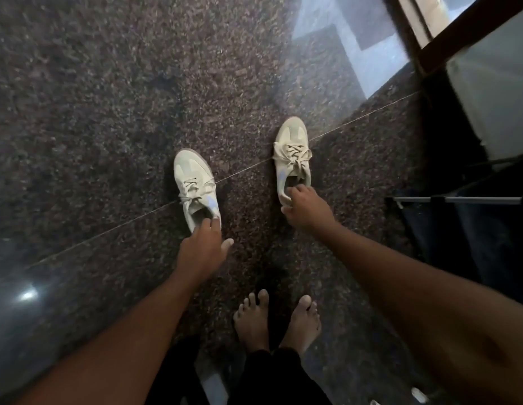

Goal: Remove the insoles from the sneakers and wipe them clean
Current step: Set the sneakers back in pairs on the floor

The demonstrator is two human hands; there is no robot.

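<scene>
From the head camera, two pale laced sneakers stand apart on the dark speckled stone floor (108, 112), toes pointing away, ahead of the person's bare feet (301, 323).

The left hand (201, 249) reaches for the left sneaker (196, 188). Its fingers are fairly straight, tips at the heel rim of the opening, and the thumb is splayed wide and off the shoe. It looks like a touch, not a grip.

The right hand (307, 209) is on the right sneaker (292, 159), with the fingers curled down into the opening and the thumb outside the heel, pinching the collar.

The insoles are hidden inside the shoes. They are probably light, thin and floppy, and may be lightly stuck down. The heel end is the best place to take hold: peel it up with the fingertips while the shoe is held steady, since the tied laces leave little room further forward.
</scene>
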